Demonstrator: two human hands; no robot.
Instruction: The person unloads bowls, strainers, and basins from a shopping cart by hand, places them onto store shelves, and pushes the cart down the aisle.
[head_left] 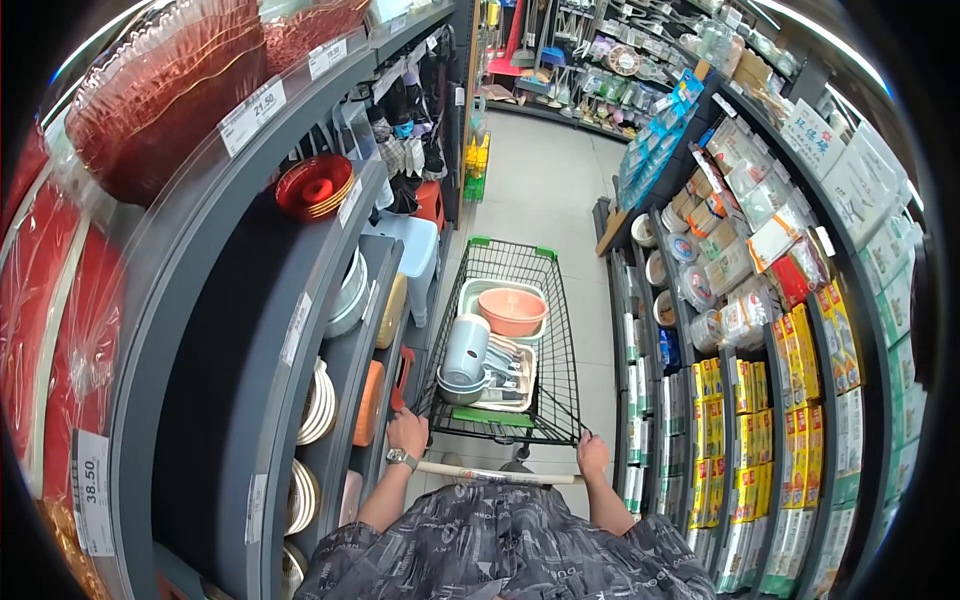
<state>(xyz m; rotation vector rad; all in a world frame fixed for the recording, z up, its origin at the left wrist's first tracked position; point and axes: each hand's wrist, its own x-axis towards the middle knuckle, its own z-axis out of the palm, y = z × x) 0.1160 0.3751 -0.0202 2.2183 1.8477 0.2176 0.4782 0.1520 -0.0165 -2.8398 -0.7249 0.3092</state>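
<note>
A black wire shopping cart (567, 365) with green corner pieces stands before me in the aisle. My left hand (408, 434), with a watch at the wrist, is closed on the frame at its near left corner. At the near right corner, my right hand (592, 456) is closed on the frame too. The pale handle bar (500, 475) runs between my forearms, close to my body. Inside the cart lie a pink basin (513, 312), a light blue cylindrical container (467, 345), a grey bowl (461, 388) and a white tray (531, 372) holding packaged utensils.
Close on the left, a shelf (225, 290) holds red bowls (316, 188), stacked plates (318, 403) and basins. A light blue stool (408, 250) stands beyond. The right shelf carries yellow boxes (797, 360) and packaged goods. Tiled floor (545, 185) leads to a far display.
</note>
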